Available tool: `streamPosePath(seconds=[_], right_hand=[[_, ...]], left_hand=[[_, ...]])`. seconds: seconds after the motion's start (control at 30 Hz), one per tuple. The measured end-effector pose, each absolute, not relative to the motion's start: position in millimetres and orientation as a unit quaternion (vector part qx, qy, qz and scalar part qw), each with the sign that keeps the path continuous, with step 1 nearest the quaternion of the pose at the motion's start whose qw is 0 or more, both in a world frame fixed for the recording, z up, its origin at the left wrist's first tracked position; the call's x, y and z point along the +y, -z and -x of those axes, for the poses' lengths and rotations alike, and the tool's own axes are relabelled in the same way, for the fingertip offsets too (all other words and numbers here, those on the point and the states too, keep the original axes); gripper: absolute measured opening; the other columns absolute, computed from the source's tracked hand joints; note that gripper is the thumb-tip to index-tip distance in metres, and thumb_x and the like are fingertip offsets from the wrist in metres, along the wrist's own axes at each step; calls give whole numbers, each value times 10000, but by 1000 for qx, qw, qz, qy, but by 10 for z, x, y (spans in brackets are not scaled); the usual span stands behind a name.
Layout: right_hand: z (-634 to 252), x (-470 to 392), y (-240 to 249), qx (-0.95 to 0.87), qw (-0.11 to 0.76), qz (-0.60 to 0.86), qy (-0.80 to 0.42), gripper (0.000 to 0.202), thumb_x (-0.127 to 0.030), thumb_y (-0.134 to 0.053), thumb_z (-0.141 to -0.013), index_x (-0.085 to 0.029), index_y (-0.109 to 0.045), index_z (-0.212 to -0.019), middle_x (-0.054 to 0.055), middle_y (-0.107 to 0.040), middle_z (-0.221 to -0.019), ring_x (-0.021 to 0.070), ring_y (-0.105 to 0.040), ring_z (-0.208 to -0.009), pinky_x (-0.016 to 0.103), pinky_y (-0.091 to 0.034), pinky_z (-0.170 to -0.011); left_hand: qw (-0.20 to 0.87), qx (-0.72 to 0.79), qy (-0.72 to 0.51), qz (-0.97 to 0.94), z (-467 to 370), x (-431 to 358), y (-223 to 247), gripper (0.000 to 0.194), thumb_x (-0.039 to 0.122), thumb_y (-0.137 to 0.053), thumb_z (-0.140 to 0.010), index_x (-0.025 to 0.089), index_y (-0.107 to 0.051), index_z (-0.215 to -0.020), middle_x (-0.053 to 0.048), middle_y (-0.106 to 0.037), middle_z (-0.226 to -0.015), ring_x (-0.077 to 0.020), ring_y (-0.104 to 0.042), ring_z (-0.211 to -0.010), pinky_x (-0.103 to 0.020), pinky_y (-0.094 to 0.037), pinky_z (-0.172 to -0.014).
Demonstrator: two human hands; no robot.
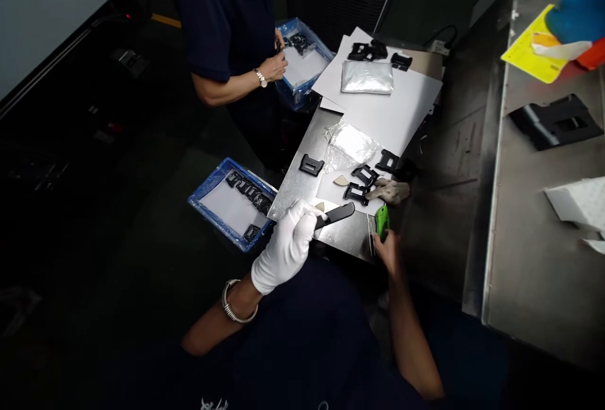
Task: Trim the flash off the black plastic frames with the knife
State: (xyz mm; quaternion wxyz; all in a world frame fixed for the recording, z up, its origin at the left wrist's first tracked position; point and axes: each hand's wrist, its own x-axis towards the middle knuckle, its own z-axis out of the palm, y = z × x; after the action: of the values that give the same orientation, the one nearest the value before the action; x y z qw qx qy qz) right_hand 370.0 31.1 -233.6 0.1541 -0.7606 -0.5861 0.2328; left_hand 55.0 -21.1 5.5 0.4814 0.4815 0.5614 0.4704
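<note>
My left hand (289, 247), in a white glove, is closed around a flat black plastic part (339, 214) with a rounded end that points right. My bare right hand (388, 251) has its fingers on the lower end of a bright green tool (382, 220) at the table's near right corner; its exact kind is unclear. Black plastic frame pieces (356, 193) lie just beyond my hands, beside a crumpled beige cloth or glove (391, 191). A single black frame piece (311, 165) rests on the bare metal table (295, 186). A small beige wedge (340, 180) lies nearby.
A blue plastic-lined tray (198, 199) with several black parts stands left of the table. Another person (271, 68) handles something at a second blue tray (326, 51). Clear bags (350, 145) and a wrapped packet (367, 77) lie on white sheets. Right stands a metal counter (534, 259).
</note>
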Motion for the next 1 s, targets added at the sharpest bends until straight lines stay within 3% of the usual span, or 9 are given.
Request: streamPosePath(seconds=[0.23,0.4,0.47,0.57,0.63,0.77,0.83,1.0], right_hand=[[-3610,183,2524,-595,148,750,-250,413,-422,-508,-805,-90,-672,-988,235,-694,-975,351,-642,-1003,485,-494,-925],[-3411,188,2078,-609,188,714,-289,449,-513,-526,-843,-130,-701,-1000,179,-712,-993,323,-653,-991,495,-500,-961],[-3204,139,1644,-620,239,674,-323,474,-553,-495,-910,-170,-696,-1104,144,-718,-1095,285,-670,-1019,452,-524,-961],[-2745,34,880,-596,451,506,-431,529,-581,-373,-1001,-226,-621,-1304,131,-635,-1348,308,-603,-1273,495,-483,-1071],[-2436,-14,483,-573,503,415,-498,595,-616,-251,-1023,-252,-617,-1320,107,-651,-1322,311,-592,-1294,524,-455,-1103],[-2097,-41,208,-558,502,403,-523,592,-629,-248,-1033,-260,-655,-1252,82,-685,-1166,299,-620,-1170,523,-437,-1087],[-2063,-53,233,-562,498,411,-518,629,-679,-241,-1017,-263,-646,-1256,82,-671,-1149,305,-607,-1148,525,-432,-1079],[-2050,-105,291,-569,494,392,-527,713,-734,-178,-987,-268,-648,-1251,85,-655,-1195,316,-578,-1166,539,-399,-1101]], left_hand=[[444,621,-497,-411,-612,-230,-31,404,413,-655,-917,220,-432,-642,28,-452,-638,-120,-437,-599,-285,-437,-600],[432,639,-495,-400,-663,-252,-34,387,293,-781,-795,220,-443,-622,24,-496,-637,-120,-467,-588,-287,-423,-560],[427,651,-473,-413,-684,-266,-32,335,257,-735,-826,217,-462,-636,19,-518,-646,-124,-484,-597,-285,-424,-562],[436,641,-456,-437,-724,-284,-32,297,272,-642,-911,210,-484,-668,20,-538,-664,-120,-514,-617,-272,-450,-594],[440,626,-447,-463,-753,-293,-45,302,302,-549,-982,202,-512,-699,11,-572,-700,-120,-548,-655,-266,-486,-658],[464,592,-445,-486,-791,-303,-85,170,332,-602,-971,183,-675,-1006,-51,-717,-995,-167,-686,-900,-287,-557,-838],[484,581,-450,-475,-797,-301,-91,210,312,-672,-928,189,-717,-1092,-70,-743,-1090,-208,-705,-1032,-312,-562,-922],[510,584,-476,-414,-797,-282,-73,140,277,-669,-933,195,-761,-867,-32,-777,-935,-202,-714,-901,-307,-574,-854]])
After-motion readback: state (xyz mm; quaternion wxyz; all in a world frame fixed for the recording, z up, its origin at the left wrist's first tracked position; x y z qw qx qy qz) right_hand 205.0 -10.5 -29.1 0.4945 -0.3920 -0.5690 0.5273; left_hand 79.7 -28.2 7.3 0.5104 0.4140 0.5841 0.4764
